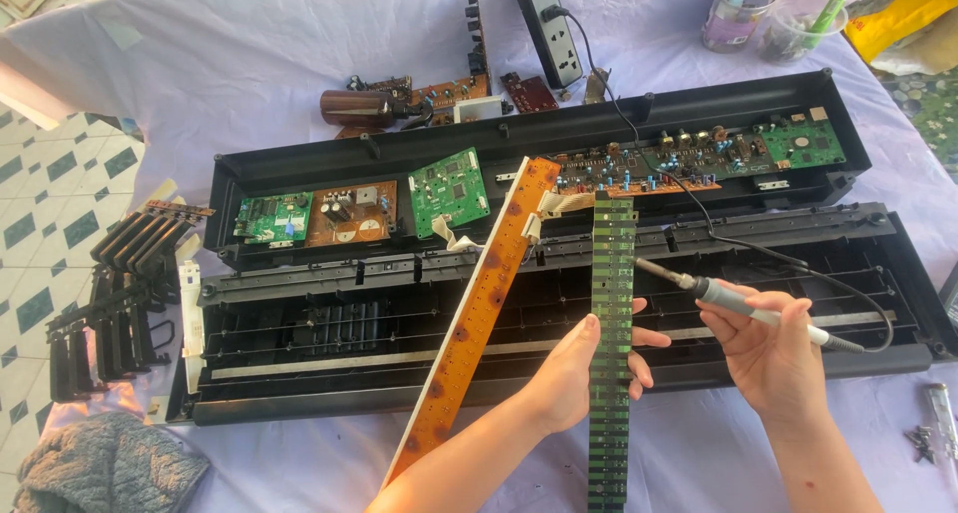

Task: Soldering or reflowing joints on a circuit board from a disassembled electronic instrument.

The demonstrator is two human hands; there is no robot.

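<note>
The long, narrow dark-green circuit strip (611, 343) runs almost straight away from you, its far end up by the opened black plastic keyboard casing (878, 263) and its near end dropping out of view at the bottom edge. Your left hand (584, 368) is the one on it, gripping from the left about midway along, thumb in front and fingers wrapped behind so their tips show on the right edge. Your right hand (773, 353) sits just to the right, fingers closed pen-style round the grey-handled soldering iron (738, 301), whose shaft slants up and left so the tip lies at the strip's right edge, above your left hand; whether it touches the board is hard to tell from here. Left of your left forearm, a long orange-brown circuit strip (479, 313) leans diagonally across the casing, apart from both hands.
</note>
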